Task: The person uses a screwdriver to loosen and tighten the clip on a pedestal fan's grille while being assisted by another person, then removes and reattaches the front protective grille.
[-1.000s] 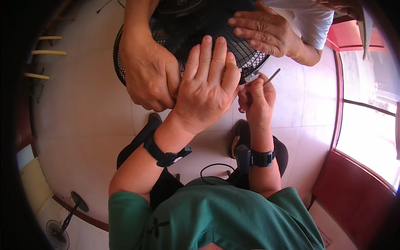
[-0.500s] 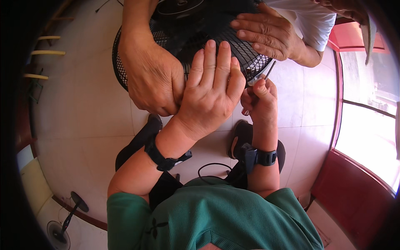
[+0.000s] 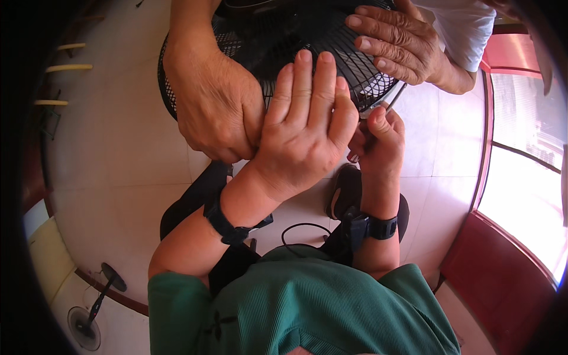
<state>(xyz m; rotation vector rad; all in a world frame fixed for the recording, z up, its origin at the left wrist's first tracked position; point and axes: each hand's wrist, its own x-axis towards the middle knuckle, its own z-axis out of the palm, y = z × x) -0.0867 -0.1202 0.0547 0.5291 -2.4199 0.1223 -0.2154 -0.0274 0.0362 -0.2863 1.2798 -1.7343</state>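
A black fan cage of wire mesh [image 3: 331, 36] stands in front of me, its rim facing my hands. My left hand [image 3: 302, 127] lies with fingers stretched out over the cage's near edge, its side against a co-worker's hand [image 3: 216, 112]. At the right of the rim, my right hand [image 3: 381, 139] is closed, thumb up, around a thin metal rod [image 3: 398, 96] that points up and right. Its other end is hidden in my fingers. The co-worker's other hand [image 3: 399, 47] rests with spread fingers on the cage's right side.
At the lower left stands a small fan [image 3: 89, 325] with a dark pole. Several pale yellow bars [image 3: 68, 67] show at the far left. A red panel [image 3: 503, 278] and a bright window [image 3: 526, 136] line the right side. My shoe [image 3: 344, 192] is on the tiled floor [image 3: 124, 154].
My right hand and the rod have shifted slightly right and up. The co-worker's right-side hand has moved a little right and down. My left hand stays nearly in place.
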